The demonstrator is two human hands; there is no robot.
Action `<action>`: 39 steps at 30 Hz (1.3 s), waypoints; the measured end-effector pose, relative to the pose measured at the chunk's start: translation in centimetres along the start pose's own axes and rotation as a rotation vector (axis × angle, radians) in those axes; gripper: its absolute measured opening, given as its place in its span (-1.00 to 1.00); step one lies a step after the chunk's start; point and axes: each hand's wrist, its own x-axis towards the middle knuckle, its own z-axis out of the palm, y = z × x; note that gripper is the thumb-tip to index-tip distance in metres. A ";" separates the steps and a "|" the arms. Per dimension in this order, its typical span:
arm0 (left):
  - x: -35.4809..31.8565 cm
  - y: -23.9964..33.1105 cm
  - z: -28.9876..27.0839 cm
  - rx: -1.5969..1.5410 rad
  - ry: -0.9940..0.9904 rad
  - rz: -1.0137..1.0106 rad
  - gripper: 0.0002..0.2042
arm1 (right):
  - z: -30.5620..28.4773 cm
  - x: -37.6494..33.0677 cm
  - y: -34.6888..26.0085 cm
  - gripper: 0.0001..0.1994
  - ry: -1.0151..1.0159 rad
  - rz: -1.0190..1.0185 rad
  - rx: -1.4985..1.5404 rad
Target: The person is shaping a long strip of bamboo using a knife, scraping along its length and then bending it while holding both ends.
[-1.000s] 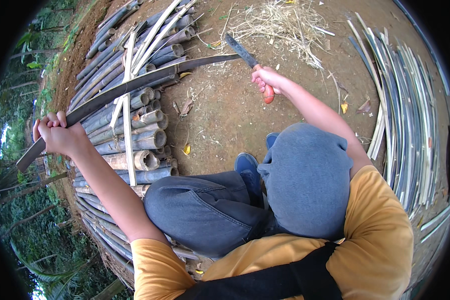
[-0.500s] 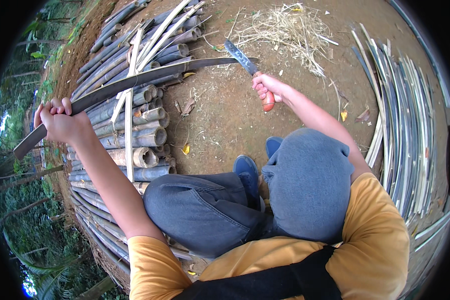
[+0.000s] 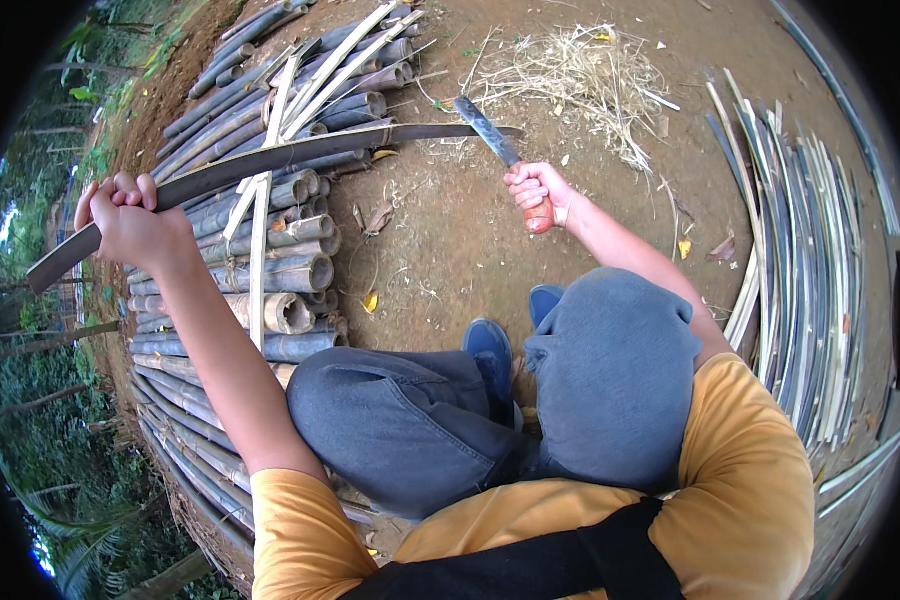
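Note:
My left hand grips a long dark split bamboo strip that runs from the far left across to the middle, held above the ground. My right hand is closed on the orange handle of a big knife. The blade points up and left, and its tip meets the far end of the strip. My knees in grey trousers and blue shoes are below the hands.
A stack of cut bamboo poles lies at the left under the strip. Thin split slats are piled along the right. A heap of pale shavings sits on the brown dirt at the top.
The strip and my left hand have risen slightly. The knife has shifted a little left, staying against the strip's end.

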 end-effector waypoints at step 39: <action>-0.1 0.3 -0.3 0.023 0.067 0.002 -0.84 | 9.1 0.2 3.5 -0.72 0.557 0.000 -0.799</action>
